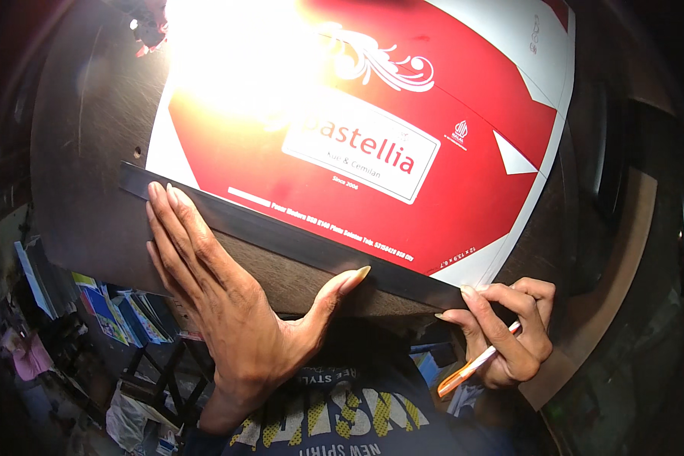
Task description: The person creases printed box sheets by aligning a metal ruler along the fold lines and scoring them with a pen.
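A large red-and-white printed cardboard sheet (463, 209) lies on a dark wooden board, its upper left washed out by glare. Along its near edge runs a flat black strip (296, 237) like a straightedge. My left hand (239, 304) is open, its fingers stretched over the left part of the strip and its thumb resting farther along it. At the strip's right end, by the sheet's corner, are the bent index finger and thumb of my right hand (517, 327). A slim white-and-orange pen-like tool (475, 368) is tucked in that hand, angled down toward me.
The worn dark board (83, 182) extends left of the sheet. Below its left edge are several blue booklets (121, 315), a dark frame, a clear plastic bag (129, 418) and a pink cloth (26, 353). A curved brown board edge (623, 258) runs down the right.
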{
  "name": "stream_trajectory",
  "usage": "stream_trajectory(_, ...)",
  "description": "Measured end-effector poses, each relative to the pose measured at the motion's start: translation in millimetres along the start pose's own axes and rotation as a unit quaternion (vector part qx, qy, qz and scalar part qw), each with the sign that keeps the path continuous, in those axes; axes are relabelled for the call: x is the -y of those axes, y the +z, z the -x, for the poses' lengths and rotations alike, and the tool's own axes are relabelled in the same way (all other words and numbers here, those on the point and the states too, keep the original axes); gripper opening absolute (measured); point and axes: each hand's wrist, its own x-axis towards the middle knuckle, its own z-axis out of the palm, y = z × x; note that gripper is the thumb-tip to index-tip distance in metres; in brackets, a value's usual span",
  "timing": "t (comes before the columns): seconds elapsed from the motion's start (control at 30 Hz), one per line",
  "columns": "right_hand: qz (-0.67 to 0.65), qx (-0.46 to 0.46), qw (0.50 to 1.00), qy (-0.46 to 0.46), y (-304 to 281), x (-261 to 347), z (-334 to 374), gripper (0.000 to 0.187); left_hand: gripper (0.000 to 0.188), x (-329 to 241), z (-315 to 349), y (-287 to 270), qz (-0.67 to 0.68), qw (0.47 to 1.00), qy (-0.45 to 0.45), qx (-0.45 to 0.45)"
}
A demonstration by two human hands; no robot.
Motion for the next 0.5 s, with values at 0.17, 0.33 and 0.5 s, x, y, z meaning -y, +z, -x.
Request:
stream_trajectory(0.17,0.015,0.024,1.000,-0.006,-3.1,1.7,-4.0,0.041,0.138,0.4,-1.0,1.2,0.008,1.000,0.001,-0.002)
stream_trajectory(0.33,0.022,0.011,1.000,0.001,-0.6,1.7,-0.5,0.041,0.140,-0.4,-1.9,2.3,-0.001,1.000,0.007,-0.003)
stream_trajectory(0.5,0.017,0.011,1.000,-0.013,-1.3,0.7,-4.6,0.041,0.141,0.2,-3.4,0.1,0.000,1.000,0.003,-0.005)
